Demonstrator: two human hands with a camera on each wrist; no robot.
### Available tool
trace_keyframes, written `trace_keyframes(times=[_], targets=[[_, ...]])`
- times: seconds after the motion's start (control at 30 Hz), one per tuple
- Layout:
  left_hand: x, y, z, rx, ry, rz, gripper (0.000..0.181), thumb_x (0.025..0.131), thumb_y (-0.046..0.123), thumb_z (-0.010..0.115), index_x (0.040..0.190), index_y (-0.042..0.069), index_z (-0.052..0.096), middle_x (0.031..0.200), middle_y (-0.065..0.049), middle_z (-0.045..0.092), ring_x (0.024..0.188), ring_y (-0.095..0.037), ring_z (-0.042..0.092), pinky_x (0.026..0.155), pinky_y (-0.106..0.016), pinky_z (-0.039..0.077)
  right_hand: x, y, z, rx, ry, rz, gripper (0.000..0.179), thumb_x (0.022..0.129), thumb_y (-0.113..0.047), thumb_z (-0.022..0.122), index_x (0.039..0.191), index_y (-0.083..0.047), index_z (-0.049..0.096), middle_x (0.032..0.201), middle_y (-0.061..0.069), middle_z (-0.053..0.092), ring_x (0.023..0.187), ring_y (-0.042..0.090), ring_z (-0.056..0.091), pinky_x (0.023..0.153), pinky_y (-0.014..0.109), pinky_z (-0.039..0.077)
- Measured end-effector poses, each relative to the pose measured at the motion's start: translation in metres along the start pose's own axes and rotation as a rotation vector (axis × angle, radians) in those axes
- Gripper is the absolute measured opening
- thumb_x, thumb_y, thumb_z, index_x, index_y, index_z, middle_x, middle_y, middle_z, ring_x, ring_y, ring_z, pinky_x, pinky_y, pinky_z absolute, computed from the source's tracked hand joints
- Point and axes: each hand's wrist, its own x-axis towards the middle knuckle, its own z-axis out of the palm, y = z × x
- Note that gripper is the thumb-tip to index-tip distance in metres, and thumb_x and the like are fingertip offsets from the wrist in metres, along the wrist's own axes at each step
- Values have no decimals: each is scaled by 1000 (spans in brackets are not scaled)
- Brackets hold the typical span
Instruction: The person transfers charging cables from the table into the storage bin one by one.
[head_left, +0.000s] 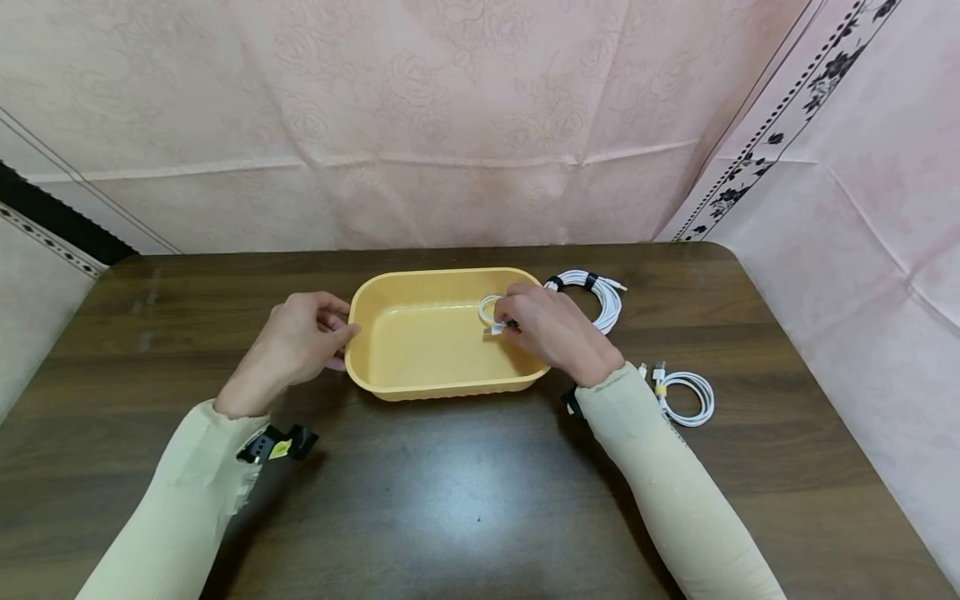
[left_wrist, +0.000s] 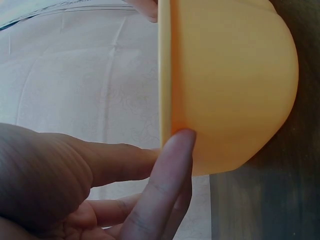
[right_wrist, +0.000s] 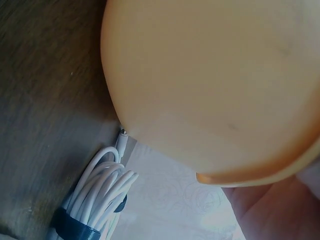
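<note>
Pinching a white cable [head_left: 486, 310] with the right hand [head_left: 557, 327], over a yellow plastic tub's [head_left: 420, 333] inside, head view only, gripping its rim [left_wrist: 165, 70] with the left hand [head_left: 296, 337], past the right knuckles a black-strapped cable coil [head_left: 609, 312], also in right wrist view

Homelike, curtained-off table corner; exact kind of room cannot be told. Pale pink rose-patterned cloth [head_left: 420, 100] across top of frame, dark flower border [head_left: 776, 140] at upper right, brown wood-grain table [head_left: 420, 492] across lower half.
</note>
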Motion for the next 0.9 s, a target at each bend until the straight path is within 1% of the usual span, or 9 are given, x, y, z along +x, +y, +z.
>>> trace_keyframes(times=[0.17,0.3,0.43,0.53,0.7,0.9], targets=[[0,0,-1,11,-1,-6,38,102,11,61,134,-7,53,108,-22,63,71,-15,72,73,-39,67,1,-1,1,-4,-6,2,11,88,-6,76,87,-17,72,90,1,66,77,16,57,66,36,54],[0,0,-1,12,3,-7,38,102,11,62,134,-6,53,108,-22,62,71,-15,72,73,-39,67,3,-2,2,-5,1,-1,12,89,-11,78,82,-17,69,87,0,66,75,16,55,64,34,52],[0,0,-1,14,6,-6,37,102,11,62,134,-6,54,108,-22,62,71,-15,72,74,-39,67,5,-3,2,5,-5,7,26,89,-12,78,71,-18,61,77,-3,59,70,14,49,60,31,47],[1,0,-1,13,6,-4,37,102,11,62,134,-6,54,108,-22,62,71,-15,72,73,-39,67,6,-3,3,12,-20,17,33,88,-7,76,66,-19,55,72,-5,52,69,14,46,58,29,43],[1,0,0,22,8,-4,38,102,12,62,134,-6,54,108,-22,63,70,-15,72,73,-39,67,8,-3,4,22,-37,32,32,89,-9,76,66,-19,56,69,-6,52,69,14,48,58,29,45],[1,1,0,26,9,-6,38,102,12,62,134,-5,54,107,-22,62,70,-15,72,72,-39,67,9,-4,4,36,-56,52,33,90,-17,78,64,-19,57,66,-6,50,67,14,47,56,28,43]])
